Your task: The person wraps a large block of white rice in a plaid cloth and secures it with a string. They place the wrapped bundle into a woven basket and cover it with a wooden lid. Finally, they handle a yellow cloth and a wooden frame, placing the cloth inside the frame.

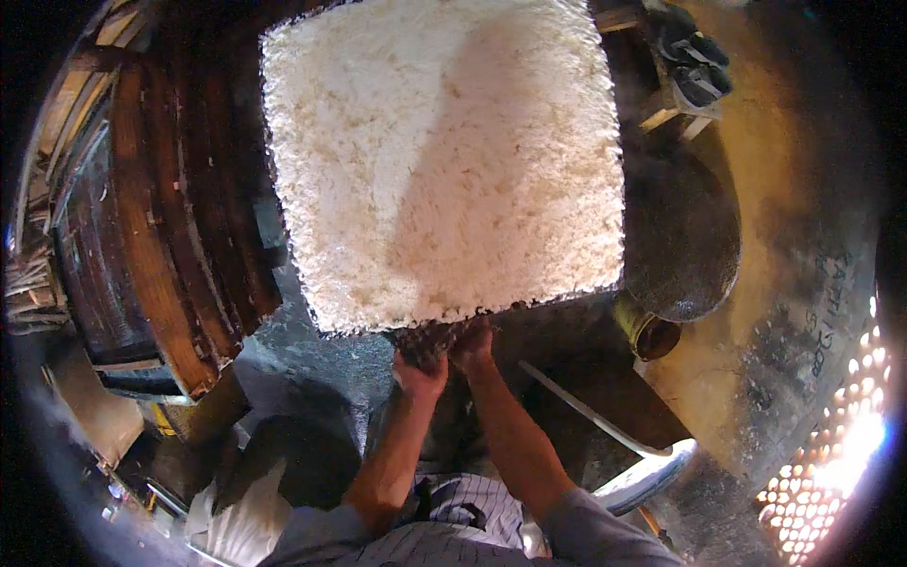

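Observation:
A large four-sided slab [378, 161] with a rough, fluffy white top and a thin dark rim fills the upper middle. Whether it is one solid piece or a tray with loose white stuff on it, I cannot tell. At the middle of its near edge, dark, ragged material hangs down. My left hand [421, 370] is closed around that dark material just below the edge. Close beside it, my right hand [472, 348] is closed there too, its fingers partly hidden under the edge. Both forearms reach straight forward, and a shadow falls across the white top.
A dark brown wooden structure [170, 217] stands at the left. To the right are a big dark round pan [685, 236], a yellowish bucket [652, 331] and sandals [699, 71] on a small wooden stand. A white-rimmed basin [652, 472] lies near my right side; a perforated wall [822, 491] lets in light.

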The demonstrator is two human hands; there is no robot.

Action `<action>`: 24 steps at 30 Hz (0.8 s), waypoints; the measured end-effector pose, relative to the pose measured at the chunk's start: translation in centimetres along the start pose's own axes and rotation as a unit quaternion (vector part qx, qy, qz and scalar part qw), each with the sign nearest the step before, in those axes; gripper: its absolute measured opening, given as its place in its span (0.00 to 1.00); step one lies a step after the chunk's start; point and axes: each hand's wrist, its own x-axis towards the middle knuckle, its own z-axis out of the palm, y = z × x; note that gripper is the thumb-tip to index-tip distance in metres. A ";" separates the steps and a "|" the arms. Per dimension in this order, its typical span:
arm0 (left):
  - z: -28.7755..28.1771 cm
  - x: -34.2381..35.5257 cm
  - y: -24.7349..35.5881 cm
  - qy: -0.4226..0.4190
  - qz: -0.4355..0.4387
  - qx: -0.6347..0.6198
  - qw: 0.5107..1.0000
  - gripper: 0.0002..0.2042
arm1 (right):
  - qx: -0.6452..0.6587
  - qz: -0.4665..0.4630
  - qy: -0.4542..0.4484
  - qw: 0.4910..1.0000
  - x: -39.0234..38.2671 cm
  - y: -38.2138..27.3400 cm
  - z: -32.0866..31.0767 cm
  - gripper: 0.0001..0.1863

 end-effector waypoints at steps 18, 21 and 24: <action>-12.6 -14.9 10.9 -0.066 0.268 -0.026 0.961 0.13 | -0.338 -0.319 0.214 0.859 -26.5 -28.7 -1.2 0.11; -13.3 -16.8 15.6 -0.141 0.348 -0.007 0.927 0.15 | -0.280 -0.394 0.147 0.863 -29.0 -36.0 0.5 0.09; -7.1 -23.0 16.7 -0.206 0.401 0.040 0.892 0.16 | -0.279 -0.479 0.114 0.824 -31.9 -44.6 7.1 0.12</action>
